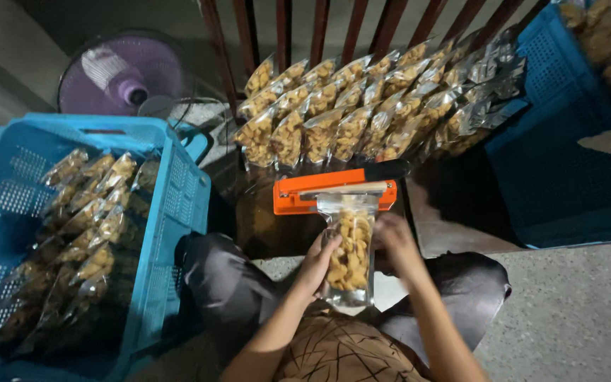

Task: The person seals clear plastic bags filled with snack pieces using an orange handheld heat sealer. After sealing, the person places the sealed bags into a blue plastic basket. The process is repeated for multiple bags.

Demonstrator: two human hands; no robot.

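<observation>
Holding a clear plastic pouch of yellow-brown fried snacks (348, 251) upright, its mouth laid across the orange bar-shaped heat sealer (334, 195), the left hand (316, 265) grips the pouch's left edge and the right hand (396, 244) its right edge. Tilting could wrinkle the mouth and leave a weak seal, I judge. Far rows of filled pouches (362, 113) lean close; the blue plastic crate (171, 205) stands left.

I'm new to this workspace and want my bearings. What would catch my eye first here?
At centre, the left hand and right hand hold a clear snack pouch with its top at the orange heat sealer. Behind it lie rows of filled pouches; at left, a blue crate holds more.
</observation>
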